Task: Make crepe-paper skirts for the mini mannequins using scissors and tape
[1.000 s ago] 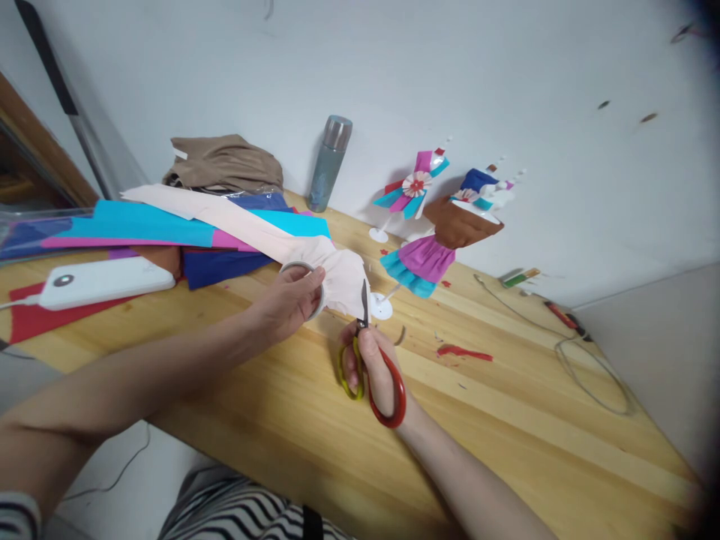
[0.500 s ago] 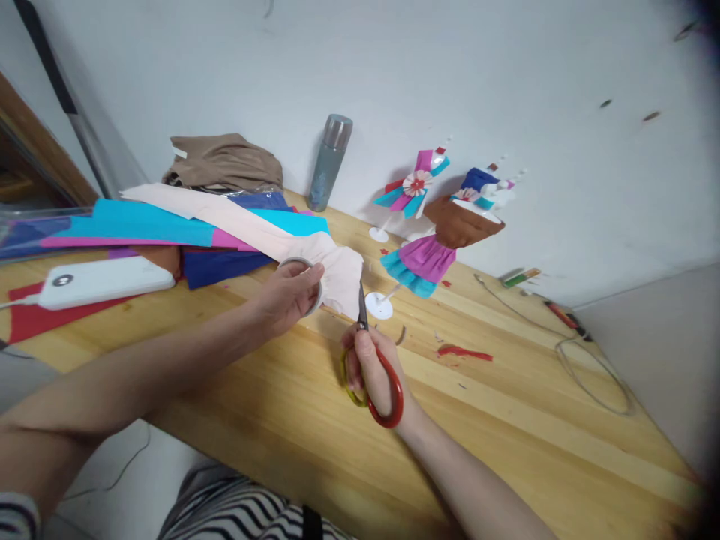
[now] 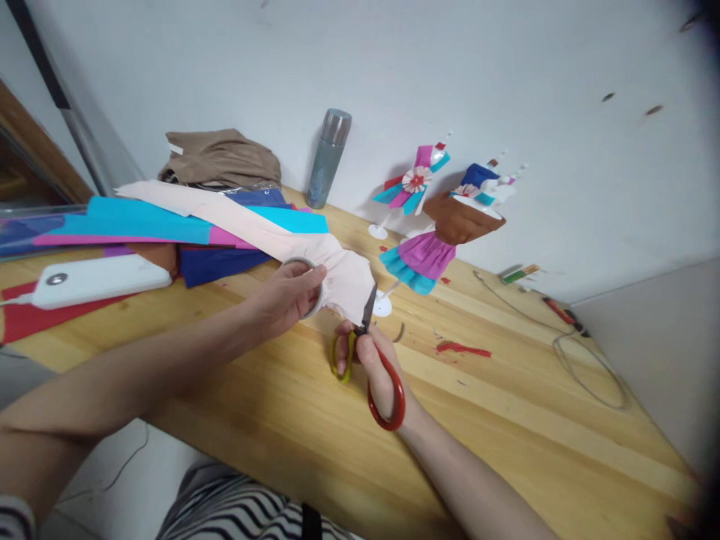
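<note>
My left hand (image 3: 286, 296) is closed around a tape roll (image 3: 307, 289), pressing it against the end of a long pale pink crepe paper strip (image 3: 264, 232). My right hand (image 3: 374, 367) grips scissors (image 3: 365, 356) with red and yellow handles. The blades stand apart at the pink paper's lower right edge, just right of the roll. Both hands work over a wooden table (image 3: 506, 420).
Blue, cyan, magenta and red paper sheets (image 3: 146, 225) lie at the left with a white power bank (image 3: 95, 281). A grey flask (image 3: 329, 157), folded tan cloth (image 3: 222, 157) and paper-dressed figures (image 3: 444, 225) stand by the wall. Wire (image 3: 590, 367) and red scraps (image 3: 464, 349) lie at the right.
The scissor handles have spread wider and the blades have opened against the pink paper's edge. The paper end has shifted slightly to the right; my left hand has stayed put.
</note>
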The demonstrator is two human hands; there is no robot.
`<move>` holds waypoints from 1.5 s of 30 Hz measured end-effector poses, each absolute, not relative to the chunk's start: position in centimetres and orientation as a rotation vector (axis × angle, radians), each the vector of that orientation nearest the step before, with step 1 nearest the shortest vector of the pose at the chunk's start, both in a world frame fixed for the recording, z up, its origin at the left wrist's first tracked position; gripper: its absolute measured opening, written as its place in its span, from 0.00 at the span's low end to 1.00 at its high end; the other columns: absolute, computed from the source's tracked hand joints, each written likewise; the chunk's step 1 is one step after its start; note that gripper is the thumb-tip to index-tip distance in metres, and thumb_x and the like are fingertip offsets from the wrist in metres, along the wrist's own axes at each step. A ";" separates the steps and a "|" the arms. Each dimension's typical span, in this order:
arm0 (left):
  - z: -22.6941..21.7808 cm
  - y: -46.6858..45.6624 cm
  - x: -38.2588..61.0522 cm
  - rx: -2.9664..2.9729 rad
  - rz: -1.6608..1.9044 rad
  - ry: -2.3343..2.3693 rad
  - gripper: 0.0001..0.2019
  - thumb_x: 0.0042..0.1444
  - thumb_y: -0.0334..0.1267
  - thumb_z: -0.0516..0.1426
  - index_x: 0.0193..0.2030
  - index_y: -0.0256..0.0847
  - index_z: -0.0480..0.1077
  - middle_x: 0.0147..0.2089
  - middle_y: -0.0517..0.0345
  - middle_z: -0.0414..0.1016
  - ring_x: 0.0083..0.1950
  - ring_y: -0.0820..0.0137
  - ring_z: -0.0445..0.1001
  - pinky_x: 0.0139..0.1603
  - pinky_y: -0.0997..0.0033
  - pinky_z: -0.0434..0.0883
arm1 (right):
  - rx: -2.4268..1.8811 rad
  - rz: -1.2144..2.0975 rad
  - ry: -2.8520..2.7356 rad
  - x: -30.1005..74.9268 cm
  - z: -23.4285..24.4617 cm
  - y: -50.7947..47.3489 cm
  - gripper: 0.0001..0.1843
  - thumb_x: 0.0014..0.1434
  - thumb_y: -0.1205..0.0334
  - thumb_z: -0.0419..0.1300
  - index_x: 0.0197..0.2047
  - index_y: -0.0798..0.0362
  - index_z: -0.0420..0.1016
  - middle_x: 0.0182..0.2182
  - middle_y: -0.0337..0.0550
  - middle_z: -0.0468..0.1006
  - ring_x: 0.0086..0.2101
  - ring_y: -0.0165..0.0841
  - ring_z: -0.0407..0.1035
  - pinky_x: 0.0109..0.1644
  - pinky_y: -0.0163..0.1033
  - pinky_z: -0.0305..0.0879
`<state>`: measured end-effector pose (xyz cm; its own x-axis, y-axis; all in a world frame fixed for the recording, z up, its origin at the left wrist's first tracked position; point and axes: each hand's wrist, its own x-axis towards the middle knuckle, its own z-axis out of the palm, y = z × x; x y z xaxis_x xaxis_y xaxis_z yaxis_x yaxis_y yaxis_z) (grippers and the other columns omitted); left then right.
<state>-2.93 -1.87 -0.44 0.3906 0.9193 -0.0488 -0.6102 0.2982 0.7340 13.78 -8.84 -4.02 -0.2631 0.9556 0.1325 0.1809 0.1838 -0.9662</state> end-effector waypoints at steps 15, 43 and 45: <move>0.1 -1.6 -3.0 0.693 1.279 0.683 0.08 0.51 0.28 0.60 0.25 0.36 0.66 0.23 0.65 0.68 0.26 0.81 0.68 0.32 0.81 0.67 | -0.954 1.480 -1.364 12.9 -4.4 -9.3 0.24 0.61 0.41 0.52 0.45 0.55 0.67 0.24 0.39 0.70 0.23 0.31 0.66 0.30 0.41 0.64; 0.2 -2.1 -3.0 0.722 1.206 0.692 0.05 0.50 0.29 0.60 0.27 0.36 0.67 0.23 0.64 0.68 0.26 0.79 0.70 0.34 0.77 0.69 | -1.088 1.483 -1.373 13.4 -3.6 -8.8 0.31 0.58 0.36 0.51 0.46 0.57 0.69 0.23 0.38 0.67 0.21 0.31 0.64 0.26 0.39 0.62; 0.3 -2.0 -3.1 0.728 1.220 0.691 0.05 0.50 0.29 0.60 0.27 0.36 0.67 0.24 0.63 0.69 0.27 0.78 0.70 0.34 0.78 0.69 | -1.084 1.507 -1.357 13.2 -3.5 -8.9 0.31 0.57 0.36 0.52 0.46 0.57 0.69 0.23 0.38 0.67 0.21 0.30 0.63 0.26 0.38 0.62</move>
